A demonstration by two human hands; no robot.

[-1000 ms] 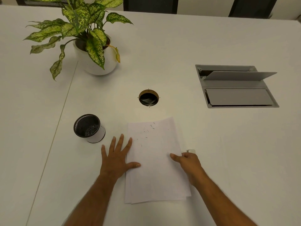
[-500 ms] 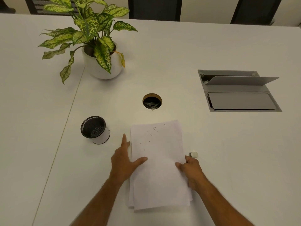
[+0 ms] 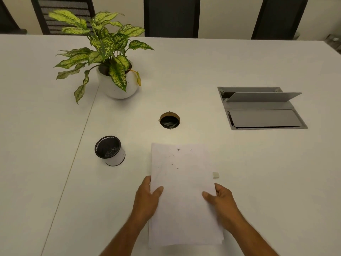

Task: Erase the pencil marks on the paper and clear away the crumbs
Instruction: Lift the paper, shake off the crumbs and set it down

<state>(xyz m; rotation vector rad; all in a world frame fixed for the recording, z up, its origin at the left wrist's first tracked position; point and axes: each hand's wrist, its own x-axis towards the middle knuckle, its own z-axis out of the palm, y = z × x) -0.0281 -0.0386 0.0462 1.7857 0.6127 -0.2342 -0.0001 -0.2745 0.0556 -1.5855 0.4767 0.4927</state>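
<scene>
A white sheet of paper [image 3: 183, 183] lies on the white table [image 3: 258, 172], on top of other sheets. Small dark eraser crumbs [image 3: 173, 157] are scattered over its far half. My left hand [image 3: 147, 197] grips the paper's left edge, thumb on top. The right edge is pinched by my right hand [image 3: 220, 201] in the same way. A small white eraser [image 3: 215, 175] rests on the table just right of the paper, untouched.
A black mesh cup [image 3: 110, 150] stands left of the paper. Behind it is a potted plant [image 3: 110, 71]. A round cable hole [image 3: 169, 120] lies beyond the paper, and a grey flap box [image 3: 262, 109] at the right. Dark chairs line the far edge.
My right hand let go of the eraser, which now lies on the table. Both hands moved from lying flat to gripping the paper's side edges.
</scene>
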